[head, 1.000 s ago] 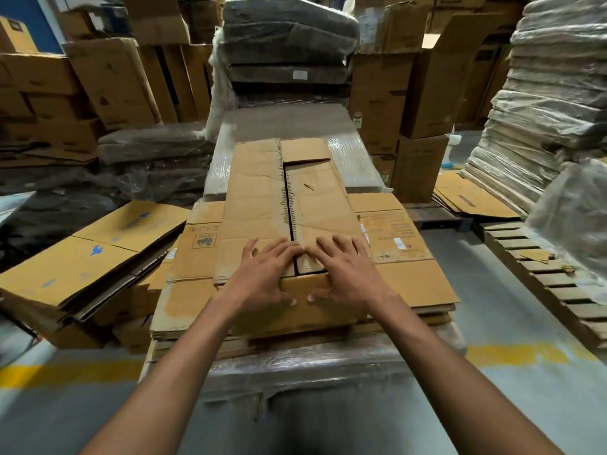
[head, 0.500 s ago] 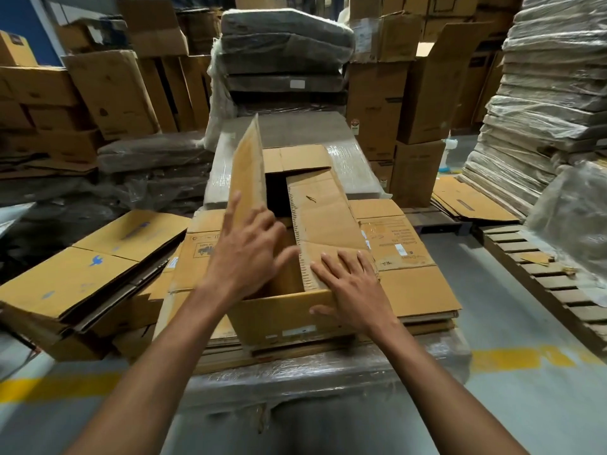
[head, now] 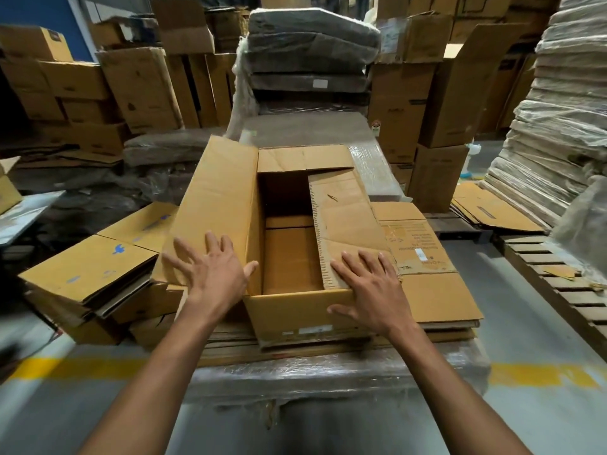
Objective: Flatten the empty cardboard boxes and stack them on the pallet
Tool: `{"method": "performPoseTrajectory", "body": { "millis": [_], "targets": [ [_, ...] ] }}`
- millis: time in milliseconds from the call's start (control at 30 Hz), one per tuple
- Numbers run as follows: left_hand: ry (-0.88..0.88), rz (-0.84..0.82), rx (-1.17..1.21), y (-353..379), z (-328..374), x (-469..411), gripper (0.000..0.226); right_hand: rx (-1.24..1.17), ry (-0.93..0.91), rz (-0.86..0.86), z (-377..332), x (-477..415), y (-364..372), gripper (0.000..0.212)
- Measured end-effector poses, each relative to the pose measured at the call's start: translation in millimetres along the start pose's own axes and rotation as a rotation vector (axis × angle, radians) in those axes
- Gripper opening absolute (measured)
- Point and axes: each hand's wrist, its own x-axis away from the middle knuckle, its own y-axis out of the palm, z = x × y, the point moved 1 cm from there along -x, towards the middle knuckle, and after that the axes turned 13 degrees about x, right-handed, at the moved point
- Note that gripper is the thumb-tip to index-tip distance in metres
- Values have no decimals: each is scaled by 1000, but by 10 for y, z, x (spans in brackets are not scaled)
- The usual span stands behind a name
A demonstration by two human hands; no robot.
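Warehouse crowded with cardboard stacks. At frame centre an open cardboard box [head: 295, 311] sits on flattened boxes [head: 437, 297] atop a wrapped pallet [head: 328, 372]. The left hand [head: 213, 274], fingers spread, rests against its left flap [head: 216, 198]. The right hand [head: 368, 290] lies flat on the right flap [head: 345, 218].

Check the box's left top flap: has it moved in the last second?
Yes. The left flap has swung up and out to the left, away from the right flap, which stays flat under the right hand.
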Motion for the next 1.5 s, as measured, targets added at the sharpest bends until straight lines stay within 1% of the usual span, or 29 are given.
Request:
{"method": "performPoseTrajectory", "body": {
  "millis": [100,167,233,267,333,400,467,533,567,600,667,733,767,833,900,967,1033,1067,1167,1333,1400,1500],
  "targets": [
    [-77,-182,281,297,42,8,97,-56,1,-65,-7,-16,-46,103],
    [-75,-226,545,447,35,0,95,-136,2,-143,-19,-55,-126,101],
    [-68,-171,763,544,-5,-4,82,-269,4,-171,-84,-121,-245,84],
    [-79,-128,819,563,-23,3,75,-341,7,-148,-155,-161,-305,74],
    [-109,-59,864,583,-30,21,63,-408,-4,-63,-378,-281,-429,61],
    [-118,-1,872,599,-5,56,52,-475,-8,-44,-692,-474,-540,52],
    [-101,41,920,604,7,111,43,-619,36,-137,-1035,-754,-581,50],
    [-86,32,979,592,-2,169,39,-757,120,-286,-1331,-1044,-558,57],
    [-83,10,1004,588,-18,200,40,-792,157,-348,-1447,-1163,-545,59],
    [-82,-19,1035,584,-38,228,42,-808,189,-391,-1540,-1266,-514,57],
    [-36,-81,1108,586,-115,244,55,-772,212,-418,-1649,-1417,-481,42],
    [43,-152,1197,601,-221,231,67,-693,189,-404,-1699,-1536,-487,19],
    [86,-179,1249,604,-265,217,72,-655,173,-389,-1699,-1577,-520,12],
    [125,-219,1371,591,-338,169,84,-575,155,-336,-1647,-1631,-636,27],
    [126,-238,1460,556,-359,74,88,-534,138,-304,-1531,-1692,-771,33],
    [182,-210,1408,485,-300,-54,78,-492,121,-297,-1376,-1751,-938,28],
    [277,-121,1259,414,-186,-230,62,-420,101,-307,-1186,-1799,-1106,9],
    [313,-65,1188,382,-124,-336,58,-387,86,-312,-1071,-1793,-1177,8],
    [427,65,1012,269,44,-635,64,-279,23,-335,-645,-1654,-1238,19],
    [669,109,699,160,307,-884,73,-115,-61,-327,117,-1111,-1073,33],
    [755,104,533,182,390,-942,67,-45,-32,-317,378,-895,-978,37],
    [817,111,338,247,451,-1000,52,40,35,-320,717,-609,-814,32]
  ]
}}
